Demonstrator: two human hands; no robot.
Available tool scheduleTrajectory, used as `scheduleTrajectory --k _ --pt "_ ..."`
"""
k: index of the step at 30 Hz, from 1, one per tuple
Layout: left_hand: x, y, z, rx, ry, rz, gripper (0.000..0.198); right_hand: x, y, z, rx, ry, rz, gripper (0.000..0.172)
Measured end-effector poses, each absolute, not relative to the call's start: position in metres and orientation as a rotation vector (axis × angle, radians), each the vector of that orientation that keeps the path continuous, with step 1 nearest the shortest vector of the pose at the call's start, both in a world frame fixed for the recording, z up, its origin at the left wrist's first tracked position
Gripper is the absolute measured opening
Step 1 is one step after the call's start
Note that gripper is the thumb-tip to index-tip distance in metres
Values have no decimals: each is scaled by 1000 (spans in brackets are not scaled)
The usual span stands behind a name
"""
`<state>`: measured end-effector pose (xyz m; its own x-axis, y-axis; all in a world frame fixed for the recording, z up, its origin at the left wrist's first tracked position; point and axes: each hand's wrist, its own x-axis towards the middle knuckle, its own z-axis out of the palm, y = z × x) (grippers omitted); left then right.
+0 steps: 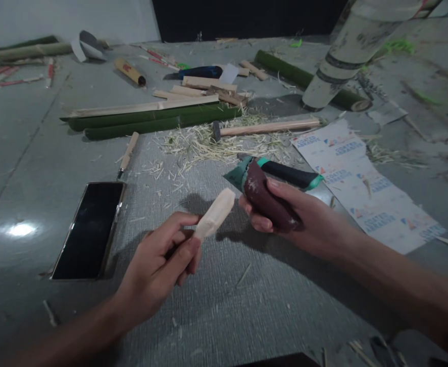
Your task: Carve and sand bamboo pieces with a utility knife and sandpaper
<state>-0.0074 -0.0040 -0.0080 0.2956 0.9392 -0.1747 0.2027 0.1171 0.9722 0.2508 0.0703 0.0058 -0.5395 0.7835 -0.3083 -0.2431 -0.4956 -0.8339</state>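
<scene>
The stick (216,216) is sitting near the middle of the view, raised over the grey surface, its pale tip pointing away from you and rightward. At the left, the phone (90,229) is lying with its dark screen up, and the chisel (129,153) is resting just beyond its far corner. Next, your left hand (158,262) is clamping thumb and fingers on the stick's near end, leaving the far part bare. The wood is looking light, stiff and dry, hardly slippery; its narrower part by your thumb is probably being the weakest, so holding that end snugly, without bending, is suiting it. Just right of the tip, apart from it, the maroon roll (264,196) is looking light and somewhat pliable. Your right hand (304,216) is wrapping it, thumb on top, fingers curling underneath; gripping its thicker body is seeming surest. Farther right, the printed sheet (365,186) is lying flat, probably thin and easily torn.
</scene>
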Motion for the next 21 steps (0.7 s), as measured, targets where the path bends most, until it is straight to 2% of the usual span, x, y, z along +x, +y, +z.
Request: scheduleTrajectory --k 21 --pt "-8 -5 -7 1337 1148 747 16 253 70 2 -982 -1061 2041 32"
